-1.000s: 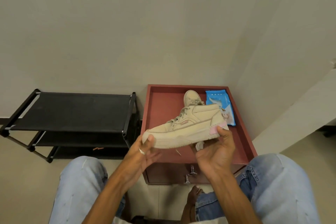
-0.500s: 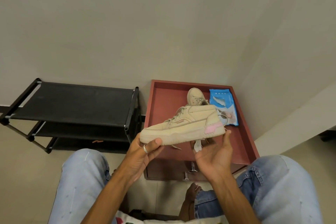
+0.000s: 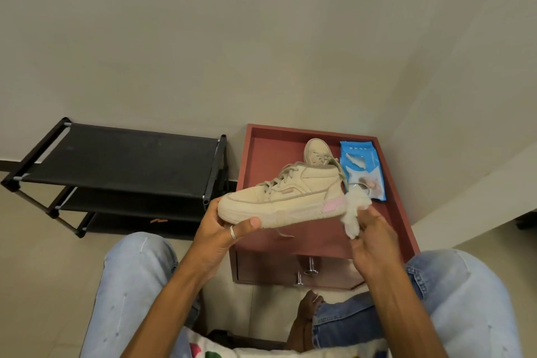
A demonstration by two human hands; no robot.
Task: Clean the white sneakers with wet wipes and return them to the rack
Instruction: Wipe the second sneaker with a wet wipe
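Sneaker (image 3: 286, 200) toe gripped in left hand (image 3: 223, 229); right hand (image 3: 370, 238) pinches wipe (image 3: 354, 212) at heel.

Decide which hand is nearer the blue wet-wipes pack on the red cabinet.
Right. The right hand, pinching a crumpled wipe by the heel of the sneaker, lies just short of the pack; the left hand grips the toe end, farther left.

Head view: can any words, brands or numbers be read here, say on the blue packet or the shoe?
No text here is legible.
Wet wipes pack: small white marks near its top edge, too blurred to read.
Sneaker in the left hand: small pinkish patch on its side, too small to read.
Shoe rack: orange mark on the lowest shelf, a shape only, unreadable.
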